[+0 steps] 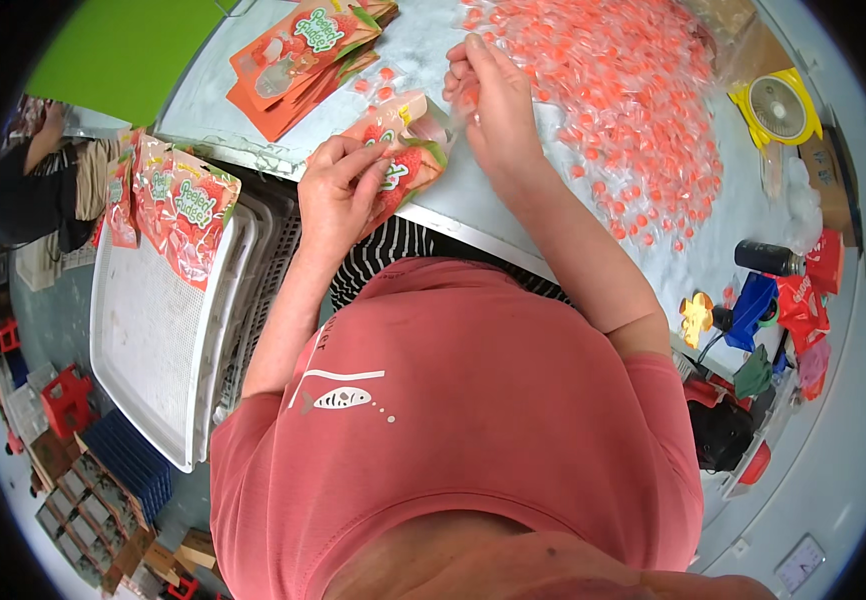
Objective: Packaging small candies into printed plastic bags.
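Observation:
My left hand (335,192) grips a red and cream candy pouch (421,165) printed with strawberries, at the table's near edge. The pouch is tilted, its mouth spread apart toward the right. Just beyond that mouth is my right hand (498,110), fingers curled together around what looks like clear-wrapped pink candy; most of it is hidden by the fingers. A large heap of wrapped pink candies (623,100) covers the table to the right of this hand. A few loose candies (383,85) lie between the pouch and a stack of flat pouches (298,60) at the far left of the table.
Left of me, filled pouches (188,210) rest on the end of stacked white trays (148,340). A yellow fan (778,108), a dark cylindrical container (768,257) and red bags (803,310) line the right side. Another person's arm (48,135) shows at far left.

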A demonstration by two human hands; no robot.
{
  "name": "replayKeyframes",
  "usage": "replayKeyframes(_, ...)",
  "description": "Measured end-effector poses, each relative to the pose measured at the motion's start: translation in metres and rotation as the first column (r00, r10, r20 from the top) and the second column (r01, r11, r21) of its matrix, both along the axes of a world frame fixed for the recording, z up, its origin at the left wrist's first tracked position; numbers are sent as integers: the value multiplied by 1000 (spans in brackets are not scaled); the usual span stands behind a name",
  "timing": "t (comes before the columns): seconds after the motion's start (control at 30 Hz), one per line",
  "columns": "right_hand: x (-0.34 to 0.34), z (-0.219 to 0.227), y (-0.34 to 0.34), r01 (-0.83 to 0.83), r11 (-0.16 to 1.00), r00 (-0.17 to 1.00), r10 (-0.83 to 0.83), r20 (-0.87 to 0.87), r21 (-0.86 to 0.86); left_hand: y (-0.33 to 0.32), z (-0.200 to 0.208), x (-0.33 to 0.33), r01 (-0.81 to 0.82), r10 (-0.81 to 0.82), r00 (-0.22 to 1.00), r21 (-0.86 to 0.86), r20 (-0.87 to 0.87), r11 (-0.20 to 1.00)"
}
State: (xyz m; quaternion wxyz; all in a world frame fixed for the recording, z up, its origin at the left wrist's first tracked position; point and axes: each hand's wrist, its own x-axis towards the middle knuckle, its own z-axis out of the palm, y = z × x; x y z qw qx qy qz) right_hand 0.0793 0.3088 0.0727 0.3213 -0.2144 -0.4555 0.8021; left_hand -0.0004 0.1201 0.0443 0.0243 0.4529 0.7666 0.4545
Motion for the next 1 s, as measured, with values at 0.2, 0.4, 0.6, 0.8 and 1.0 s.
replayKeyframes(0.2, 3, -4, -15, 7, 993, 997, 3, -82, 115, 4, 6, 4, 13, -18, 997, 65, 74, 998)
replayKeyframes(0.4, 16, -4, -17, -36, 948, 999, 25, 38, 318, 5, 7, 7, 30, -43, 987, 83, 158, 996)
replayKeyframes(0.6, 23, 16, -31, -132, 898, 991, 107, 83, 420, 6, 8, 6, 37, -50, 982, 76, 180, 996)
replayKeyframes(0.8, 23, 35, -30, -86, 966, 963, 144, -228, 244, 2, 8, 7, 60, -84, 970, 110, 228, 992)
replayKeyframes(1.0, 22, -24, 27, 40, 867, 999, -39, -13, 497, -35, 21, 0, 18, -71, 975, 241, 213, 970)
